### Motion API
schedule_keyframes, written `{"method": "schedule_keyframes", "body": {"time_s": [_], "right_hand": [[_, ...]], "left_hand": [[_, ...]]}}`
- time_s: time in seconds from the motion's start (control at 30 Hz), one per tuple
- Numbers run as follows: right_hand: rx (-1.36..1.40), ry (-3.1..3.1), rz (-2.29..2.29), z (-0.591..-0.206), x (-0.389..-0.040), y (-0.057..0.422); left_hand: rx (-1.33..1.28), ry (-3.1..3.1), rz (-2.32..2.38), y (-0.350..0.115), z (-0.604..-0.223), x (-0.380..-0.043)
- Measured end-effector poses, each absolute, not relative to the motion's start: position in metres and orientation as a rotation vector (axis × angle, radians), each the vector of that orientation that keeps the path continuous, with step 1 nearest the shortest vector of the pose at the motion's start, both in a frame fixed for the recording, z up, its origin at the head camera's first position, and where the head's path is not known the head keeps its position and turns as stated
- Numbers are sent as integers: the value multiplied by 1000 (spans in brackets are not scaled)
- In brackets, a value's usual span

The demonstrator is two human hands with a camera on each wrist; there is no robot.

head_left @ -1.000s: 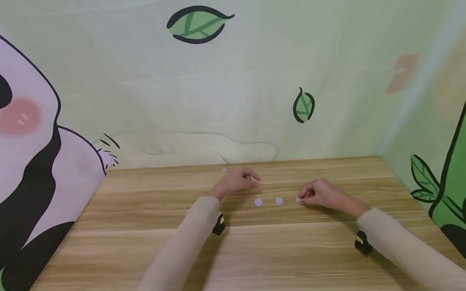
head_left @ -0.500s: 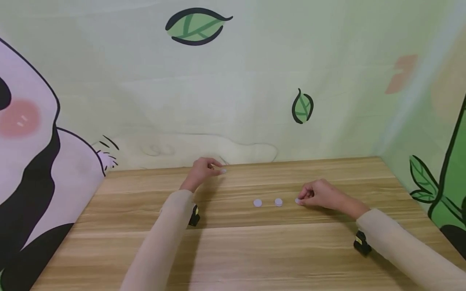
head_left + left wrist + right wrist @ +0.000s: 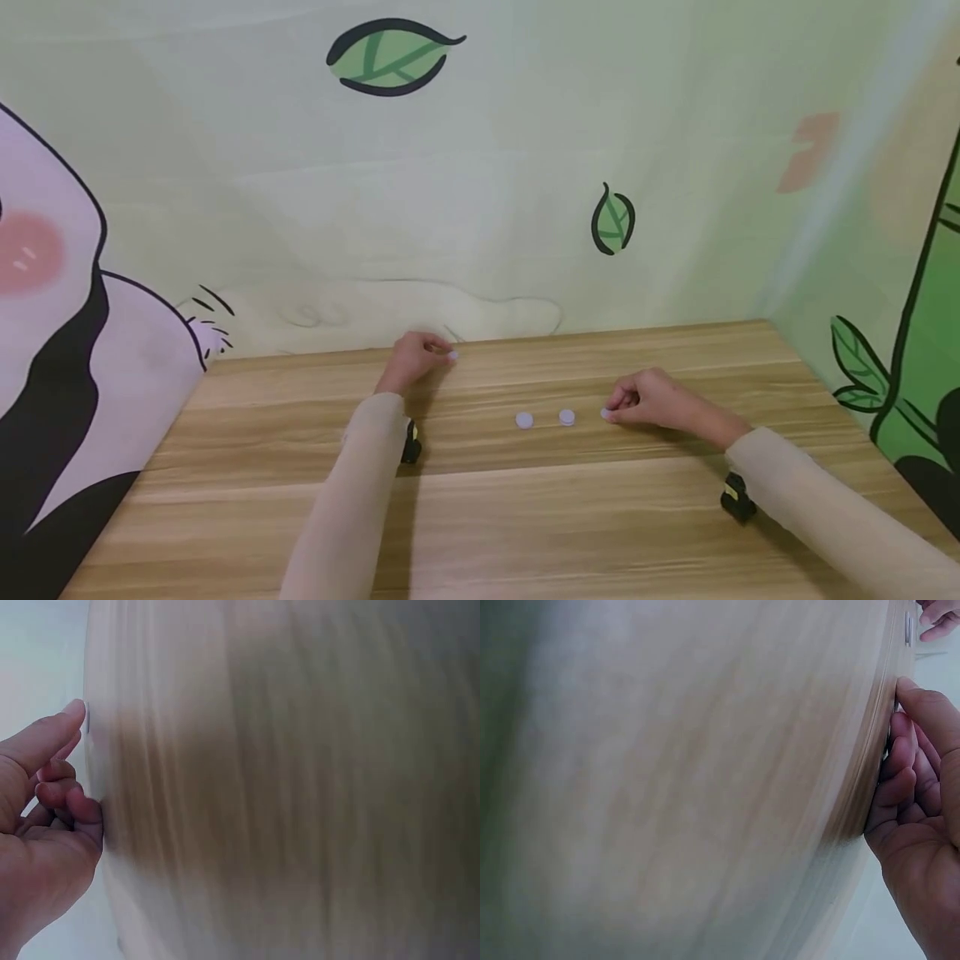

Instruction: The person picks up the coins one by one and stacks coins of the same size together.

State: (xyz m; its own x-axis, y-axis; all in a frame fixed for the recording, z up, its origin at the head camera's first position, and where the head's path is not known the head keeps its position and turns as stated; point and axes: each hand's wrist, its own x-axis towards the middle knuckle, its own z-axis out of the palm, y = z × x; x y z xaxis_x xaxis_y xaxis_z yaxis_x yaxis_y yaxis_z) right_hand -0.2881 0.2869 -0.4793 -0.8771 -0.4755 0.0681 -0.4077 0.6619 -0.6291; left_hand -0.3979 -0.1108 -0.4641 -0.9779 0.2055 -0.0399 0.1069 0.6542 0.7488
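My left hand (image 3: pixel 415 360) is at the table's far edge, its thumb and index finger pinching a small white disc (image 3: pixel 453 356). In the left wrist view that disc (image 3: pixel 88 718) shows only as a thin edge by a fingertip. To the right, my right hand (image 3: pixel 651 398) rests low on the table and pinches another white disc (image 3: pixel 606 413), mostly covered by its fingertips. Between the hands lie a single flat white disc (image 3: pixel 524 421) and a white disc (image 3: pixel 567 417) that looks doubled, perhaps two stacked. The three form a rough row.
The wood-grain table (image 3: pixel 480 517) ends at a pale green cloth wall (image 3: pixel 480 208) printed with leaves and a panda. A black device (image 3: pixel 738 497) is strapped at the right wrist, and another black device (image 3: pixel 411 442) at the left.
My left hand has moved left and back from beside the row to the disc at the far edge and taken it between its fingertips. The right hand has stayed on its disc.
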Motion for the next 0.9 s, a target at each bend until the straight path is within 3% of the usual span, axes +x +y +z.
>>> {"method": "schedule_keyframes", "body": {"time_s": [0.9], "right_hand": [[-766, 2767, -1006, -480, -290, 288]], "left_hand": [[149, 2798, 1267, -101, -469, -404]]}}
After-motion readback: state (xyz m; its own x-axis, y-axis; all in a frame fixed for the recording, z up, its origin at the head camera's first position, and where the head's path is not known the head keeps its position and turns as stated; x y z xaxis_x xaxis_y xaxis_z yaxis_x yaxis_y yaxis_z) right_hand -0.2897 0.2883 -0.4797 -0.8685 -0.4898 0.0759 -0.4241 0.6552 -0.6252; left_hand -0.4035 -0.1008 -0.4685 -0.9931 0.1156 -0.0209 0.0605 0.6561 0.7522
